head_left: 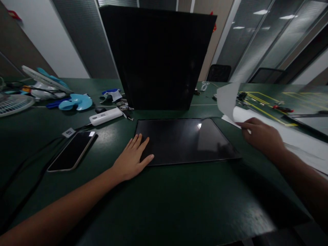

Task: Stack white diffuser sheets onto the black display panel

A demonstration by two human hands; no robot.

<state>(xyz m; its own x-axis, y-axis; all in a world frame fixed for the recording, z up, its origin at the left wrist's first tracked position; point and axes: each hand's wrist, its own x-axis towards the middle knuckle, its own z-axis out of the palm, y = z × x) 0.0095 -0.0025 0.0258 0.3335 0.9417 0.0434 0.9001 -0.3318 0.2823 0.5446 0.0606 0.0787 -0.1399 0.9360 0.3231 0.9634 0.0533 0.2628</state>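
Observation:
A thin, dark, glossy screen panel [179, 140] lies flat on the green table. My left hand [133, 157] rests on its left edge, fingers spread and holding nothing. To the right of the panel, my right hand [263, 136] pinches a white paper sheet [228, 100] between thumb and fingers. The sheet curls upward from the table. More white sheets [304, 147] lie flat beneath and beyond the right hand. Behind the panel stands a large black upright board or screen [161, 61].
To the left are a smartphone [73, 150], a white power strip [106, 117] with a black cable, blue fan blades [76, 101] and a white fan grille [15, 104]. Beyond the papers lie small tools, including a red-and-black one [283, 108]. Chairs [219, 72] stand behind the table.

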